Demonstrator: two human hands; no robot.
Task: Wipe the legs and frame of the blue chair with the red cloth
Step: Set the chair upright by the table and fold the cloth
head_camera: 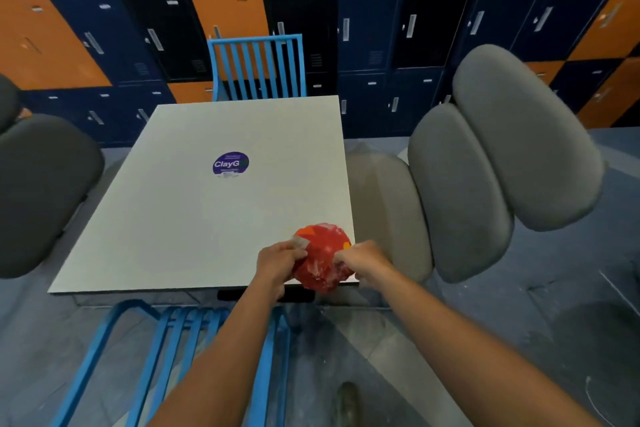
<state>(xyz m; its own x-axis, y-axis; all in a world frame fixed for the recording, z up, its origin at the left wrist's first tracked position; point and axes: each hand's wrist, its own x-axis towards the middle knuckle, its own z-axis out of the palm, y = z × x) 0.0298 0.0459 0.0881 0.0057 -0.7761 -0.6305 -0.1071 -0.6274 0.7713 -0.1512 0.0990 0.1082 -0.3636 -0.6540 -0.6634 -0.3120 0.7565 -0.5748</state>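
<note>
So we've got the red cloth [323, 253] on the near right corner of the table [207, 218], both hands on it. The left hand [280, 262] pinches its left edge with curled fingers, and the right hand [363, 262] pinches the right side the same way. Looks like we're bunching it into a pad that fits the palm, though it's blurry, so it could be unfolding instead. The blue chair [194, 319] sits tucked under the table edge right below our arms, not touched by the cloth, so no wiping yet. A second blue chair [258, 66] stands across the table.
</note>
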